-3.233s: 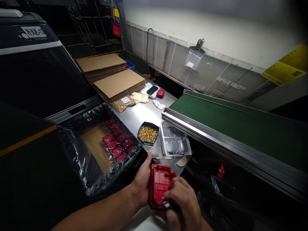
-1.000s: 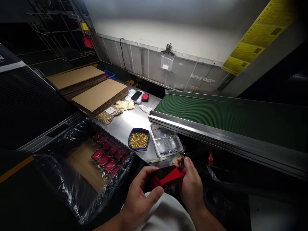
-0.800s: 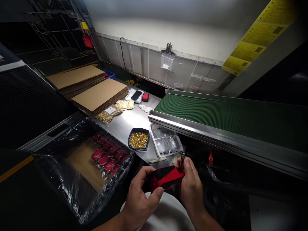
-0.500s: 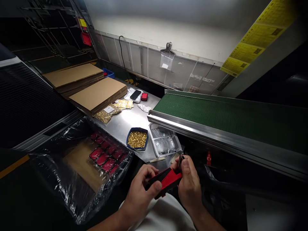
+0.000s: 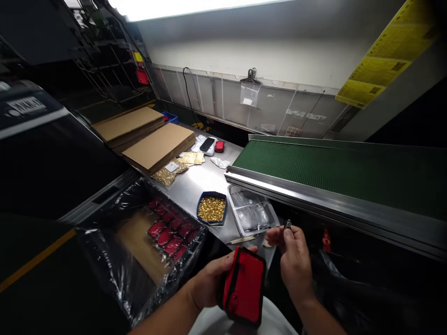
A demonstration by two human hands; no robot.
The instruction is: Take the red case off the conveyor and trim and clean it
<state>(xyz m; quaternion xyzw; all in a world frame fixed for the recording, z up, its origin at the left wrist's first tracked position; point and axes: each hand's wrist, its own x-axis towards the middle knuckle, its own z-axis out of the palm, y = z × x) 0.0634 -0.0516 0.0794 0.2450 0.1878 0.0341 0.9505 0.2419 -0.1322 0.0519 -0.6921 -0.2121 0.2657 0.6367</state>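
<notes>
My left hand (image 5: pixel 213 279) is closed around a red and black plastic case (image 5: pixel 247 286), held over my lap with its red face turned up. To the right of it and apart from it, my right hand (image 5: pixel 295 258) pinches a small shiny metal tool (image 5: pixel 287 225); only its tip shows, so I cannot tell its kind. Ahead of my hands a blue tray (image 5: pixel 198 209) of small gold-coloured metal parts (image 5: pixel 212 208) stands on the metal table (image 5: pixel 195 181). Beside it is a white tray (image 5: pixel 240 228) with clear plastic bags (image 5: pixel 251 209).
At left, a plastic-lined crate (image 5: pixel 129 298) holds several red and black cases (image 5: pixel 172 245). Cardboard stacks (image 5: pixel 157 146), a bag of gold parts (image 5: pixel 170 173), a phone (image 5: pixel 207 144) and another red case (image 5: pixel 219 146) lie farther back. A green conveyor (image 5: pixel 296 163) runs along the right.
The red and black case has turned in my left hand, its red face now up. My right hand with the metal tool has moved away from it to the right. The view has shifted.
</notes>
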